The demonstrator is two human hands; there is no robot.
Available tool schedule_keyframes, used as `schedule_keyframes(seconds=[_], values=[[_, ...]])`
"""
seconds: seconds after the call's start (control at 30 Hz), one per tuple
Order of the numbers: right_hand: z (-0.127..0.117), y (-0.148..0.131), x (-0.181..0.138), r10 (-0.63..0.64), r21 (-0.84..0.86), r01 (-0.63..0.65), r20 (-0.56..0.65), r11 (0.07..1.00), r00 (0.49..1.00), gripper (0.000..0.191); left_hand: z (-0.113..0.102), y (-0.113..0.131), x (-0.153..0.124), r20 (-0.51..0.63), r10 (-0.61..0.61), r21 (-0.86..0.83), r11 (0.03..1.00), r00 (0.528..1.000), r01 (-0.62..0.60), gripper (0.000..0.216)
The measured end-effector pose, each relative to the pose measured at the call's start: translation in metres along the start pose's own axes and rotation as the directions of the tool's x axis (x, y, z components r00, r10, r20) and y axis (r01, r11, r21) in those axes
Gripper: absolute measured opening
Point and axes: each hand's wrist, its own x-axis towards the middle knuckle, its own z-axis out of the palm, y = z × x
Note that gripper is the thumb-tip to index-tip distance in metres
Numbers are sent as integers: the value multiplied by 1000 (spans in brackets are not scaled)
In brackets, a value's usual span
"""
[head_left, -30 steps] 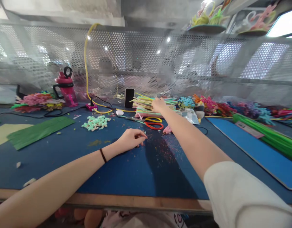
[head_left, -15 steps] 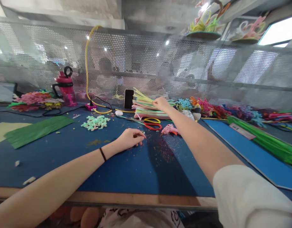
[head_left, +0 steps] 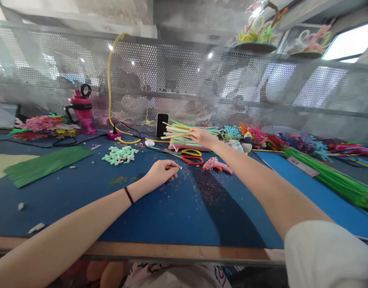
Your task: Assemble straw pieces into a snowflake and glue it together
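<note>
My right hand reaches far across the blue table mat and is closed on several pastel pipe cleaners, lifted a little off the stack. My left hand rests on the mat near the middle, fingers curled in a loose pinch; whether anything is in them I cannot make out. A black band sits on that wrist. Red and yellow scissors and a pink glue gun lie just below my right hand. Coloured crumbs are scattered on the mat between my arms.
A phone stands behind the stack. A pink bottle and yellow cable are at back left. Pale flower pieces, green paper, a green pipe cleaner bundle and heaps of finished flowers lie about. A perforated metal screen closes the back.
My right hand has closed on a bunch of pipe cleaners and drawn it slightly toward me off the stack. The glue gun has come into view. My left hand has barely shifted.
</note>
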Motion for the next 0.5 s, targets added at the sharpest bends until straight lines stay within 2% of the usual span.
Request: schedule_keyframes(seconds=[0.07, 0.13, 0.2, 0.23, 0.37, 0.5], values=[[2, -8, -7, -78, 6, 78, -5, 997, 997, 36, -1, 4, 2, -133, -75, -146, 988, 988, 56, 14], [4, -16, -12, -152, 19, 152, 14, 988, 988, 35, -4, 8, 4, -253, -172, -340, 937, 952, 79, 28], [6, -25, -15, -216, 41, 214, 45, 976, 975, 32, -9, 9, 7, -305, -260, -496, 865, 916, 80, 42], [8, -29, -15, -241, 54, 238, 60, 970, 969, 31, -13, 7, 9, -325, -270, -516, 854, 906, 69, 38], [15, -44, -14, -295, 103, 283, 123, 953, 948, 30, -29, -6, 17, -383, -272, -427, 900, 883, 92, 32], [23, -48, -13, -264, 138, 241, 188, 961, 946, 33, -42, -20, 22, -393, -180, -202, 974, 902, 106, 10]])
